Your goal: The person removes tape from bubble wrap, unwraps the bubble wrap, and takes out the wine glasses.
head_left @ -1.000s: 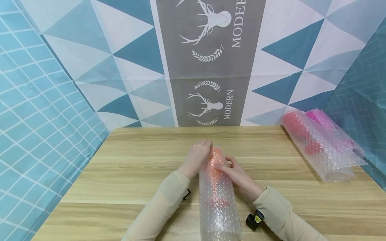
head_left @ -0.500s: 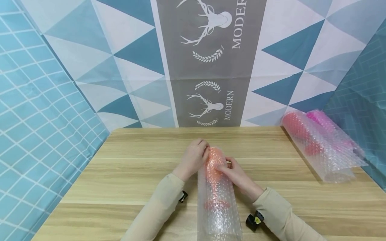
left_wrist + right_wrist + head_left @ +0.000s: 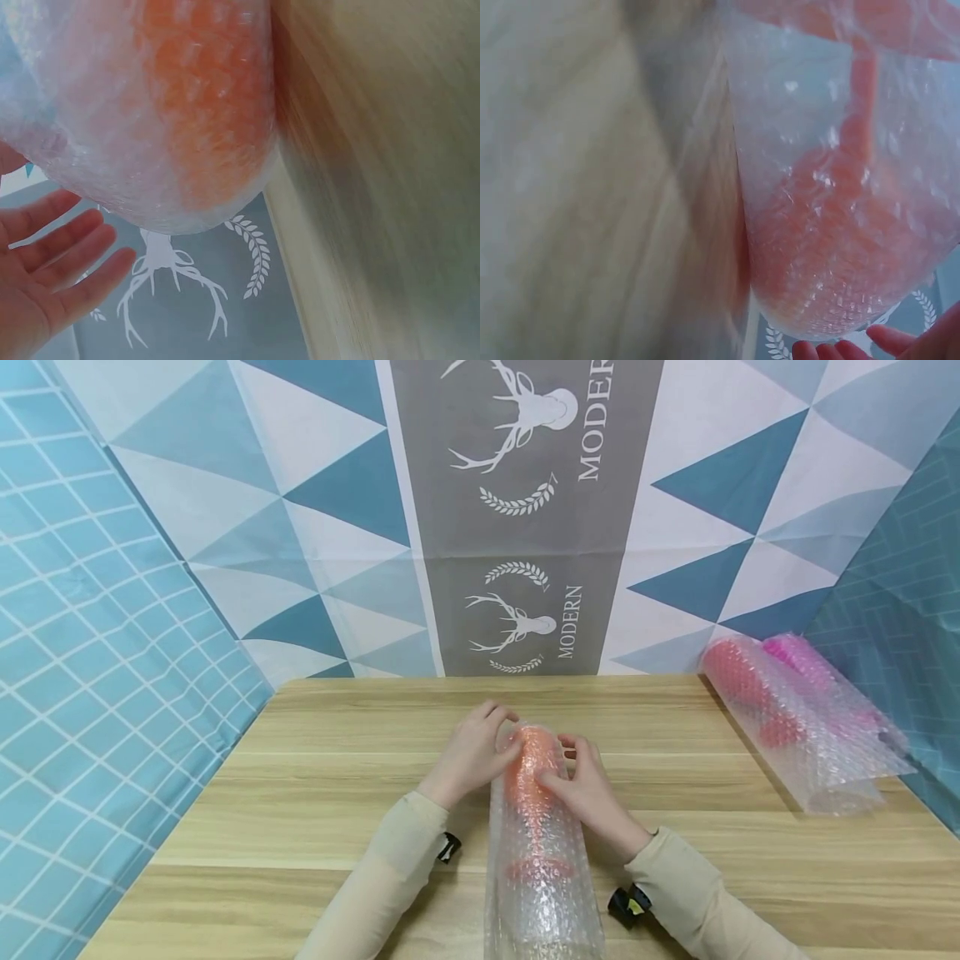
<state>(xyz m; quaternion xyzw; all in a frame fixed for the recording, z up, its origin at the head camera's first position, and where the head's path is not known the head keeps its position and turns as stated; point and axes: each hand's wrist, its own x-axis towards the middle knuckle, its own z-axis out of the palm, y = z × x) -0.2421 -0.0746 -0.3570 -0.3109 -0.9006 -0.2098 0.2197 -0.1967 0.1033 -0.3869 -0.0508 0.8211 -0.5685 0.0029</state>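
1. Orange goblet-shaped article (image 3: 531,756), rounded bowl, thin stem, flat foot; seen through clear plastic bubble wrap (image 3: 551,914). Lying at lower centre of the head view, bowl towards the top, wrap running off the bottom edge.
2. Left hand (image 3: 468,753), just left of the bowl; thumb at the wrap's edge, fingers nearly straight and slightly apart in the left wrist view.
3. Right hand (image 3: 597,797), right of the bowl; thumb over the wrap, fingers at its right side, apart from the thumb. Clamped or merely resting: cannot tell.
4. Beige long sleeves (image 3: 375,893), lower frame, with small black wrist devices (image 3: 628,906).
5. Two bubble-wrapped bundles, middle right: one red (image 3: 738,685), one bright pink (image 3: 810,664), side by side.
6. Light wood-grain tabletop (image 3: 337,793), lower half.
7. Blue-and-white triangle-patterned backdrop (image 3: 337,485), upper half; grey central panel (image 3: 457,535), white deer heads, lettering "MODERN".
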